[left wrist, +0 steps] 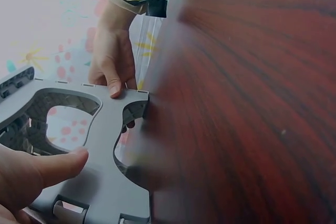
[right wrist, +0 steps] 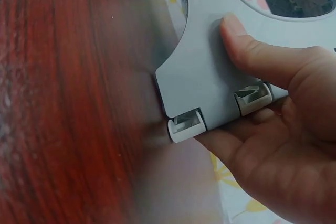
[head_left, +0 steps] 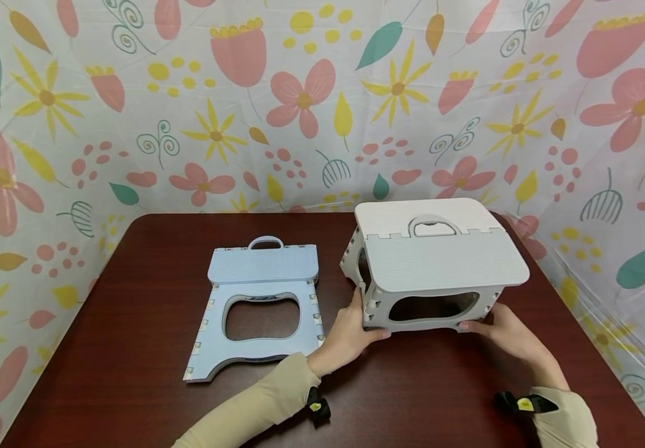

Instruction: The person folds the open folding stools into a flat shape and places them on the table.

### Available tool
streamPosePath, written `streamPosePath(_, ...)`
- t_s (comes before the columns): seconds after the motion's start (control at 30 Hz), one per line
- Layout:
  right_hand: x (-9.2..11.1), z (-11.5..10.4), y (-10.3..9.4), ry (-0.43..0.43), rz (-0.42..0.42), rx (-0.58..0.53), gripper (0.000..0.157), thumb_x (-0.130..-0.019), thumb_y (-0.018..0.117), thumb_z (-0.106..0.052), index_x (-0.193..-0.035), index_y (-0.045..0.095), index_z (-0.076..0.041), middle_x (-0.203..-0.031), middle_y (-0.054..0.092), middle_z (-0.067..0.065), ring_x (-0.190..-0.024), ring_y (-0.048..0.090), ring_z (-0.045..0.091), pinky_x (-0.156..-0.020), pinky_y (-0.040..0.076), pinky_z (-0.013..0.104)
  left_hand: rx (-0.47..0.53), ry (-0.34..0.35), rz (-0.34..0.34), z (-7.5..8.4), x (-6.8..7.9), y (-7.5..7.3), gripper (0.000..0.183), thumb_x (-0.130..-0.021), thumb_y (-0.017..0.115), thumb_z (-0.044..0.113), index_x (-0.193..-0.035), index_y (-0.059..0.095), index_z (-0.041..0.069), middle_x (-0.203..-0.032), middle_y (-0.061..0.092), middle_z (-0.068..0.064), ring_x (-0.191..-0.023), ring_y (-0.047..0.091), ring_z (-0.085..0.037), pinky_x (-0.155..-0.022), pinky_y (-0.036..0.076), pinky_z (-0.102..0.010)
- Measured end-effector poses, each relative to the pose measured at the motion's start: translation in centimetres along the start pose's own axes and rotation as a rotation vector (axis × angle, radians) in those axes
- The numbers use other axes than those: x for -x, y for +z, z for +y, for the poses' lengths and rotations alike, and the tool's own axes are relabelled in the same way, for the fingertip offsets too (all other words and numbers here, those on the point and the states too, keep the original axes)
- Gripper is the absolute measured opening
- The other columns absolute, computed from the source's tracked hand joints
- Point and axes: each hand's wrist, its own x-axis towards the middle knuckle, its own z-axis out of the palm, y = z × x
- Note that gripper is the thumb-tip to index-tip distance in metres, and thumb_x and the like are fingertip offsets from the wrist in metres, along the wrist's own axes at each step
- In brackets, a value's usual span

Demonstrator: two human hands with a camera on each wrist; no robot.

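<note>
A pale grey folding step stool (head_left: 440,255) stands opened out at the right of the table, its top facing up and its carrying handle folded flat in the top. My left hand (head_left: 347,336) grips its front left leg, thumb on the front panel (left wrist: 100,166) and fingers round the side. At the front right leg my right hand (head_left: 507,333) holds on the same way, with the thumb (right wrist: 236,30) on the panel and the fingers behind the hinged edge. Left of my left hand, a light blue folding stool (head_left: 263,267) lies folded flat, handle end away from me.
The dark red-brown table (head_left: 132,311) has its far edge against a flower-patterned curtain (head_left: 300,155), which also hangs along both sides. My left forearm crosses in front of the blue stool. Each wrist wears a black strap with a yellow label.
</note>
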Motion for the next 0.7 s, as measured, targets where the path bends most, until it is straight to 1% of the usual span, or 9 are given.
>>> streamPosePath(0.17,0.03,0.21,0.1,-0.014,0.012,0.005,0.038,-0.086,0.074,-0.021,-0.112,0.058,0.002,-0.093,0.066,0.006,-0.078,0.053,-0.002,-0.069,0.044,0.017,-0.01,0.002,0.02,0.16,-0.05,-0.01,0.096,-0.081,0.079,0.023,-0.151,0.019,-0.004,-0.138,0.054,-0.021,-0.125,0.055,-0.026,-0.098,0.048,-0.037)
streamPosePath(0.23,0.07,0.25,0.15,-0.024,0.021,0.007,0.036,-0.086,0.074,-0.02,-0.112,0.059,0.002,-0.093,0.067,0.004,-0.079,0.054,-0.003,-0.069,0.043,0.017,-0.017,0.005,0.024,0.24,-0.06,-0.03,0.094,-0.081,0.079,0.021,-0.151,0.021,-0.004,-0.136,0.055,-0.022,-0.123,0.056,-0.027,-0.096,0.049,-0.036)
streamPosePath(0.4,0.14,0.43,0.28,-0.067,0.037,-0.005,0.031,-0.087,0.073,-0.016,-0.11,0.061,0.0,-0.089,0.068,0.001,-0.078,0.054,-0.003,-0.068,0.041,0.016,-0.021,0.021,0.002,0.1,-0.22,-0.04,0.087,-0.085,0.075,0.017,-0.151,0.022,-0.002,-0.133,0.058,-0.02,-0.12,0.059,-0.026,-0.092,0.051,-0.033)
streamPosePath(0.47,0.14,0.54,0.35,-0.081,0.039,-0.009,0.029,-0.087,0.073,-0.015,-0.108,0.061,0.0,-0.088,0.068,0.002,-0.076,0.053,-0.003,-0.067,0.041,0.017,-0.027,0.023,-0.008,-0.03,-0.26,-0.02,0.086,-0.086,0.074,0.017,-0.151,0.022,-0.002,-0.134,0.057,-0.02,-0.121,0.058,-0.026,-0.093,0.051,-0.034)
streamPosePath(0.57,0.16,0.62,0.46,-0.086,0.041,-0.005,0.026,-0.087,0.073,-0.016,-0.106,0.062,-0.002,-0.086,0.068,0.003,-0.075,0.053,-0.002,-0.067,0.04,0.017,-0.051,0.033,-0.007,-0.14,-0.26,-0.01,0.084,-0.086,0.074,0.017,-0.151,0.023,-0.002,-0.133,0.058,-0.019,-0.12,0.059,-0.026,-0.093,0.051,-0.034)
streamPosePath(0.7,0.2,0.62,0.56,-0.088,0.036,0.004,0.023,-0.087,0.073,-0.016,-0.103,0.062,-0.005,-0.084,0.068,0.0,-0.073,0.052,-0.003,-0.066,0.04,0.017,-0.068,0.045,-0.003,-0.13,-0.22,-0.1,0.08,-0.086,0.074,0.016,-0.15,0.028,-0.001,-0.13,0.061,-0.019,-0.116,0.061,-0.026,-0.091,0.052,-0.034)
